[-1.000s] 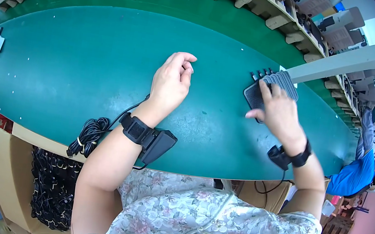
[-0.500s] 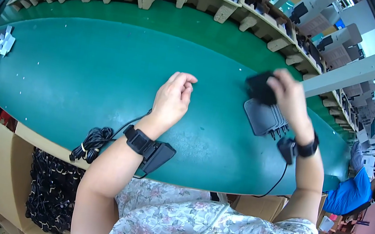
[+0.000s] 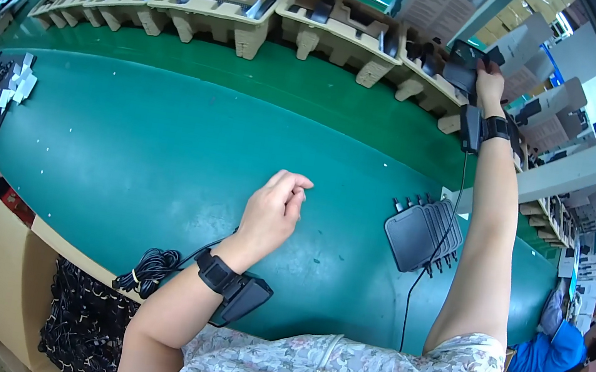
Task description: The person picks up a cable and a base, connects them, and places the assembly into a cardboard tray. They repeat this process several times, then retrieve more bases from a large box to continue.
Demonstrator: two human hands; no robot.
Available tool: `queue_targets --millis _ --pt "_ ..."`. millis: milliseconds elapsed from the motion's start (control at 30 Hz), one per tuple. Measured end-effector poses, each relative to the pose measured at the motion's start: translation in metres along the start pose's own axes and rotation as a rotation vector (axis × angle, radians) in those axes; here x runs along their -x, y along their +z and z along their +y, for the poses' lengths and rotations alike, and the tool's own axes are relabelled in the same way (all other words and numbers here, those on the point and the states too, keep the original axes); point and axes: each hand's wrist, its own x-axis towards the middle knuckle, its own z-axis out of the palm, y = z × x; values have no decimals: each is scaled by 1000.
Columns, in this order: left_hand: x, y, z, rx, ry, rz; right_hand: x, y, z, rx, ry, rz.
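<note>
At far right, my right hand (image 3: 490, 82) is stretched out over the row of moulded trays. Its fingers grip the edge of a flat black device (image 3: 461, 69), at a tray's level; whether it rests in the tray I cannot tell. Over the middle of the green table my left hand (image 3: 275, 210) is loosely closed, with nothing seen in it. To its right lies a leaning row of flat dark-grey devices (image 3: 414, 239) with short black prongs at their edges. A tied black cable bundle (image 3: 150, 270) lies by my left forearm.
Moulded tan trays (image 3: 213, 5) holding dark parts run along the far side. A grey metal post (image 3: 581, 168) slants in at right. An open carton (image 3: 10, 281) of black cables stands at lower left. People in blue sit at both sides.
My right hand has carried the black device from above the grey devices, away from me, to the tray row. My left hand stays loosely closed over the table. The view has shifted.
</note>
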Motion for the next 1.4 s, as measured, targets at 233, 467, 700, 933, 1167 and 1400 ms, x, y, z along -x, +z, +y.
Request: queue_targets --millis 233,467,700,933,1167,1400 --pt "2 1 1 17 -6 8 -12 5 36 304 -48 -179" --pt "6 3 -4 -29 81 45 73 8 -20 835 -479 51" --pt "3 10 -8 -158 118 67 213 19 -206 -109 -931 -497" --pt "-3 35 -22 -130 167 14 372 5 -309 -504 -1353 -1026" --pt "14 53 -49 -368 132 -121 394 13 -304 -238 -1443 -1327" --pt "47 5 43 -243 344 -392 305 24 -221 -242 -985 -1094"
